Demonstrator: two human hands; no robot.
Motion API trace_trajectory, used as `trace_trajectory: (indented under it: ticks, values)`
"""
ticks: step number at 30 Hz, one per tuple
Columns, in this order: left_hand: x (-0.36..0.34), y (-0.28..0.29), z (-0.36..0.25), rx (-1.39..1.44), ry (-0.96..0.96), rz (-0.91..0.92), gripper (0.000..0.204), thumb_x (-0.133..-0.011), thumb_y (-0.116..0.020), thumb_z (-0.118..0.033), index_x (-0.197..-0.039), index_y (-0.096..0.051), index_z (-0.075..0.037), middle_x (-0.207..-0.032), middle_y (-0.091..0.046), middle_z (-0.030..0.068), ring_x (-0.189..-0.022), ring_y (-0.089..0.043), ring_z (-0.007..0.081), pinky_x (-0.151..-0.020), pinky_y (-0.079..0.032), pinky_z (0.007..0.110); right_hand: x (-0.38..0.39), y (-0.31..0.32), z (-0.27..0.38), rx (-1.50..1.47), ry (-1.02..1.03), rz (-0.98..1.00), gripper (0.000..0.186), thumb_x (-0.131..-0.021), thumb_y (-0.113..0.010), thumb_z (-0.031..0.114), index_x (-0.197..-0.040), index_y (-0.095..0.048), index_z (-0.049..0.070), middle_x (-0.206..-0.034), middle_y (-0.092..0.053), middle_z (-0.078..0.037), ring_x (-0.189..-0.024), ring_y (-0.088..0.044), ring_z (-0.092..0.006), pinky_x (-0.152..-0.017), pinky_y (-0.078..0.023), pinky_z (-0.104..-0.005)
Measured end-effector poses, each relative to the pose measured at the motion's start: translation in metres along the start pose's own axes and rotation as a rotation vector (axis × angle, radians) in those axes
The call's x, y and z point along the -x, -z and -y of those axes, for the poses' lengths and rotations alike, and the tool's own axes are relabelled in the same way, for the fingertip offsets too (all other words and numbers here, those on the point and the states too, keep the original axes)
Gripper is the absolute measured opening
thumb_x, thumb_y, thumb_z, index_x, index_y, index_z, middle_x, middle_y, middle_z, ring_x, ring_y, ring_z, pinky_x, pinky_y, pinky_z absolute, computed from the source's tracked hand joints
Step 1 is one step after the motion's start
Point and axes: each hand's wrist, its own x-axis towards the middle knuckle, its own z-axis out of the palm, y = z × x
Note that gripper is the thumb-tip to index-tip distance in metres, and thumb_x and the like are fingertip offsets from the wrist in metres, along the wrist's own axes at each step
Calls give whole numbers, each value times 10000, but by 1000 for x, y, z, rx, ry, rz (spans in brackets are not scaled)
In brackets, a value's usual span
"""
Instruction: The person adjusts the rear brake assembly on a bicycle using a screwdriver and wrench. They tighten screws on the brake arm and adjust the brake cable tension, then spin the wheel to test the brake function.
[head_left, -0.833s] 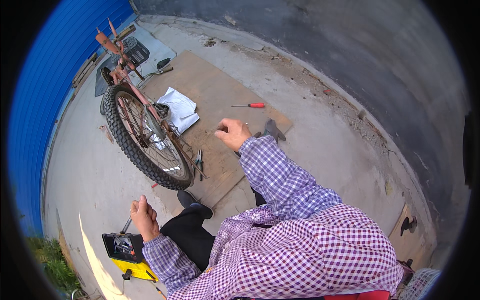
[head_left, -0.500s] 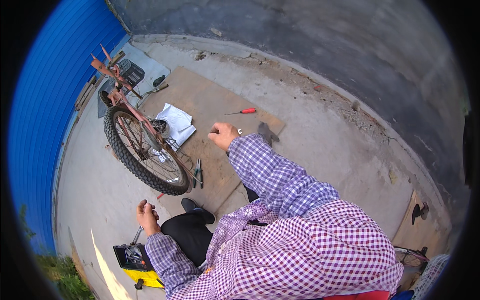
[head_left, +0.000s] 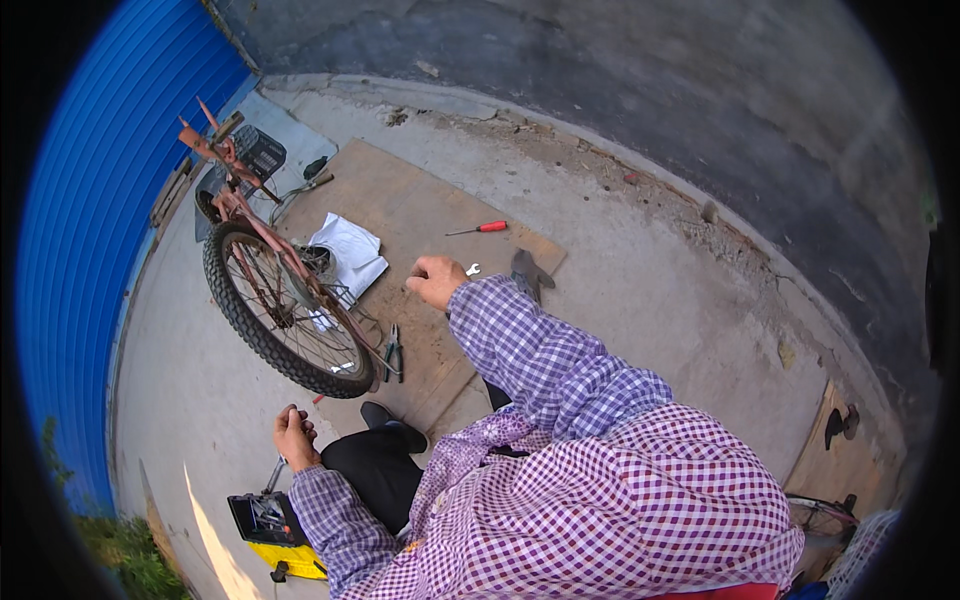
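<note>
Bicycle (head_left: 283,318), wooden board (head_left: 410,200) on concrete (head_left: 650,320), blue wall (head_left: 130,160), left hand (head_left: 294,438), right hand (head_left: 436,281) curled, each grip unclear

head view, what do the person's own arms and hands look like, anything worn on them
Both arms wear long, loose sleeves in blue-purple and white checks, wrinkled and reaching the wrists. The checked smock over the body is a redder purple and white. The left hand and right hand are ungloved.
</note>
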Motion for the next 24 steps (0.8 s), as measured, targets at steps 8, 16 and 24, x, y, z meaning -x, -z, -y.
trace_trajectory:
  ticks: [8, 16, 24]
  values:
    - [-2, 6, 3, 14, -15, 11, 247, -996, -619, -258, -1114, -625, -41, -810, -626, 24, -614, -545, 87, -505, -440, 225, -2, -17, -6, 74, 80, -11, 293, -850, -693, 260, -1015, -710, 19, -929, -741, -146, -818, -722, -242, -798, -561, -381]
    - [0, 4, -3, 70, 23, -94, 377, -1017, -549, -446, -836, -509, -118, -641, -457, -24, -476, -399, 72, -413, -313, 240, -6, -25, -10, 62, 70, -3, 278, -843, -701, 252, -994, -714, 19, -903, -739, -145, -794, -721, -238, -779, -564, -377]
    - [15, -6, -25, 163, 88, -130, 523, -1001, -491, -589, -705, -398, -168, -542, -304, -58, -394, -247, 71, -361, -175, 259, 1, -24, 0, 60, 80, 25, 283, -862, -704, 253, -1000, -702, 5, -856, -729, -138, -737, -707, -212, -726, -565, -368]
